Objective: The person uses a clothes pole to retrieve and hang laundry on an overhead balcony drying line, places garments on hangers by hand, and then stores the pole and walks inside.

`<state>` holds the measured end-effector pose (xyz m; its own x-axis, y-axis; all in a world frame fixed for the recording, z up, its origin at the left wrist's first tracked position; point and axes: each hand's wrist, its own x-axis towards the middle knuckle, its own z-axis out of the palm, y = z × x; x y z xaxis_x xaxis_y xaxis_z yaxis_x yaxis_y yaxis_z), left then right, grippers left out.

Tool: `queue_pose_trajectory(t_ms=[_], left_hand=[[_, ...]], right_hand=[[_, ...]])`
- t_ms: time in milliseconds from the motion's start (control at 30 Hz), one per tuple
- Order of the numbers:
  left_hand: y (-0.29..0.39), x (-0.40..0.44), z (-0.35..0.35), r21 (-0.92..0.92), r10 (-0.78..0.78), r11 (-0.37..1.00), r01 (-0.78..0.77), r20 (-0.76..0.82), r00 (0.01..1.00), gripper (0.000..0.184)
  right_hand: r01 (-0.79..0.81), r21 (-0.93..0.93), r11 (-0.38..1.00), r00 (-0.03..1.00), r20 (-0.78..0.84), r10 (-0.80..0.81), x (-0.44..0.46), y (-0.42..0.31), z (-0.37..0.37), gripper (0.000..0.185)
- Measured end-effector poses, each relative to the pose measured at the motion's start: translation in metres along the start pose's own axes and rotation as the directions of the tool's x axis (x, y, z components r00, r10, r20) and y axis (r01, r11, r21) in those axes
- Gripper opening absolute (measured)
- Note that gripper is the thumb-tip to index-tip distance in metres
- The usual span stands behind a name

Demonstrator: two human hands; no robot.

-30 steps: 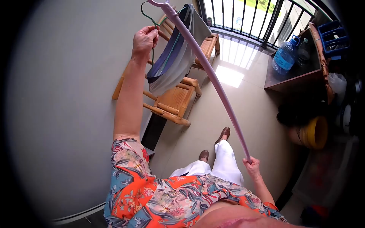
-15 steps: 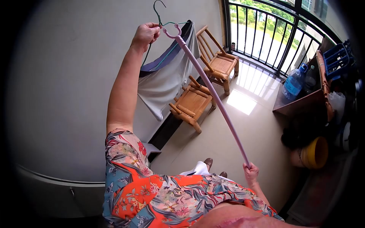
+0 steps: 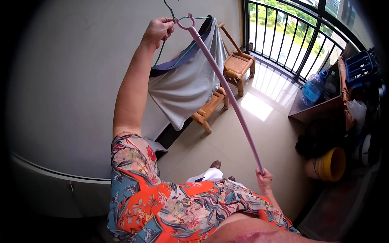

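Note:
Up at the top, my left hand [image 3: 159,30] is closed around the green clothes hanger [image 3: 167,7] just below its hook. From the hanger droops a grey garment [image 3: 182,89] with a dark purple-blue edge. My right hand [image 3: 264,179], low on the right, grips the bottom end of a long pink clothes pole [image 3: 227,91]. The pole slants up to the left, and its forked tip lies beside my left fingers and the hanger. Whether the fork touches the hanger I cannot tell.
Two bamboo chairs [image 3: 239,65] stand behind the garment, one partly covered by it. Black railings [image 3: 279,44] line the window. At right are a large water bottle [image 3: 313,89], a blue crate [image 3: 360,67] and a yellow bucket [image 3: 334,164]. A pale wall [image 3: 73,81] rises on the left.
The hanger and my left hand have moved slightly up in view, and the hook is now partly cut off. The garment has swung and spread rightward, covering more of the chairs.

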<state>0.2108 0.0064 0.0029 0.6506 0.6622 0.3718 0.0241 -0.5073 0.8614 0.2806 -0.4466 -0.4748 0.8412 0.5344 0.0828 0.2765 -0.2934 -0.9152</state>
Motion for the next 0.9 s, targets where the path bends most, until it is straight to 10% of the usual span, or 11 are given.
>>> queue_pose_trajectory(t_ms=[900], left_hand=[[-0.003,0.009,-0.01,-0.094,0.0,0.996,0.003,0.033,0.999,0.018]], right_hand=[[0.004,0.014,1.0,1.0,0.021,-0.004,0.018,-0.006,0.011,0.035]])
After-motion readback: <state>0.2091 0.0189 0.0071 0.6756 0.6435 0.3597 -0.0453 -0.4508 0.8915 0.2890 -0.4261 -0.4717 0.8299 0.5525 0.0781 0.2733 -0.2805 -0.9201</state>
